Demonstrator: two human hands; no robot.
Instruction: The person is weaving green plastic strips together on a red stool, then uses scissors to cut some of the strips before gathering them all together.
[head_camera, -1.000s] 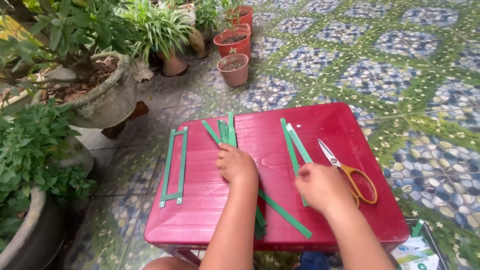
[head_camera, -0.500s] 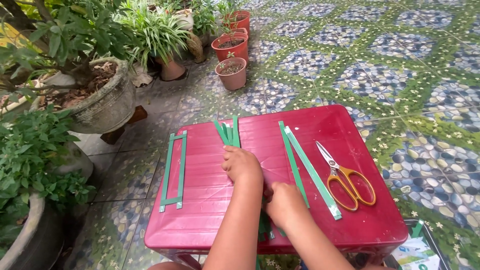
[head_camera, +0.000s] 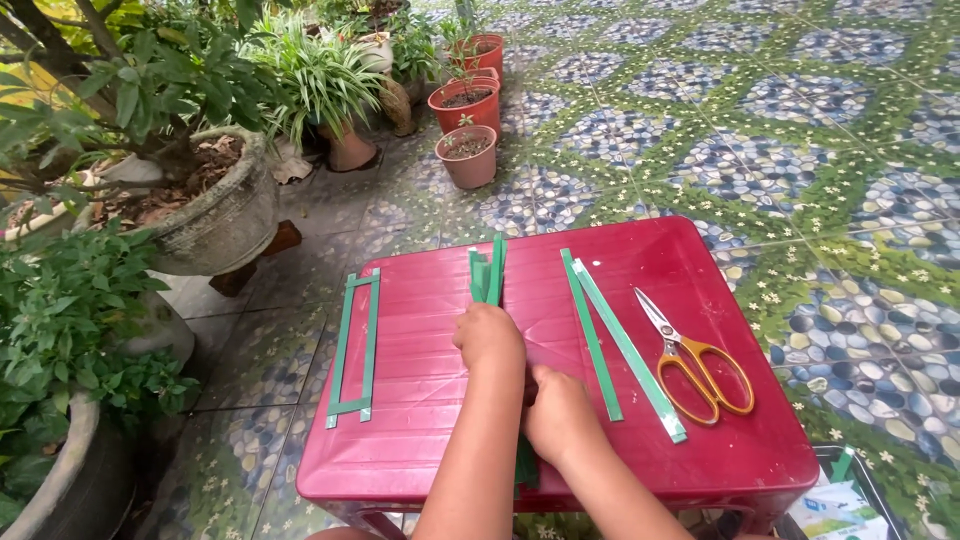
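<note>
- Left hand (head_camera: 488, 338): closed in a loose fist, knuckles up, pressing down on a bundle of green paper strips (head_camera: 488, 272) whose far ends fan out beyond the fingers.
- Right hand (head_camera: 558, 412): curled shut over the near part of the same bundle, just beside the left hand; the strips' near ends show at the table's front edge.
- Red plastic table (head_camera: 700, 260): carries the bundle at its centre.
- Two long green strips (head_camera: 610, 340): lie side by side, right of the hands, untouched.
- Orange-handled scissors (head_camera: 695, 358): lie closed, farther right.
- Green strip frame (head_camera: 354, 345): a narrow rectangle, lies on the left side.
</note>
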